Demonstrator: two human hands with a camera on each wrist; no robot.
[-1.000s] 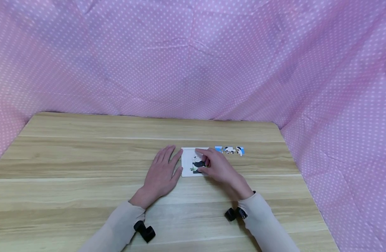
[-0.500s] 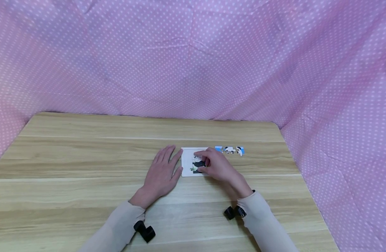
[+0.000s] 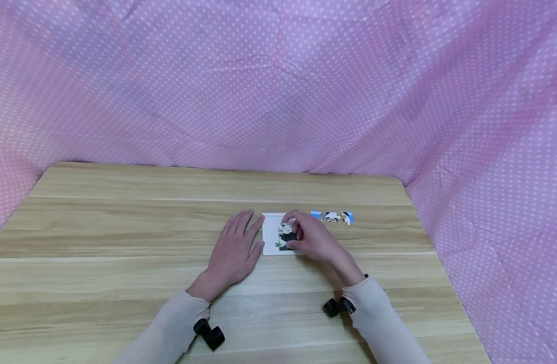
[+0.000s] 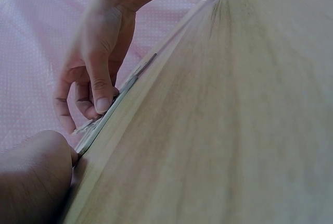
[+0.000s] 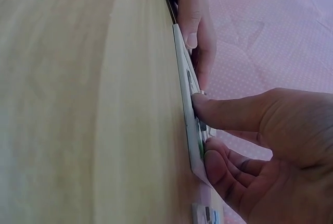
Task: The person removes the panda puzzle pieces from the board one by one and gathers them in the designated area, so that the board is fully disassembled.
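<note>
A white puzzle board [image 3: 269, 236] lies on the table, with joined panda pieces [image 3: 287, 237] in its middle. My left hand [image 3: 234, 250] rests flat beside it, index finger and thumb touching the board's left edge. From the right, my right hand [image 3: 316, 241] reaches over the board, thumb low and index finger bent at the top of the panda picture. In the right wrist view its thumb and fingers pinch a small puzzle piece [image 5: 210, 131] that stands slightly up from the board. The palm covers the board's right side in the head view.
Three loose puzzle pieces lie in a row to the board's upper right: a blue one [image 3: 315, 215], a panda-face one [image 3: 331, 217] and a blue-and-white one [image 3: 347, 218]. A pink dotted cloth [image 3: 278, 101] hangs behind the wooden table [image 3: 124, 227].
My right index finger has drawn back and bent more over the top of the panda picture. The board has shifted very slightly right; my left hand stays in place.
</note>
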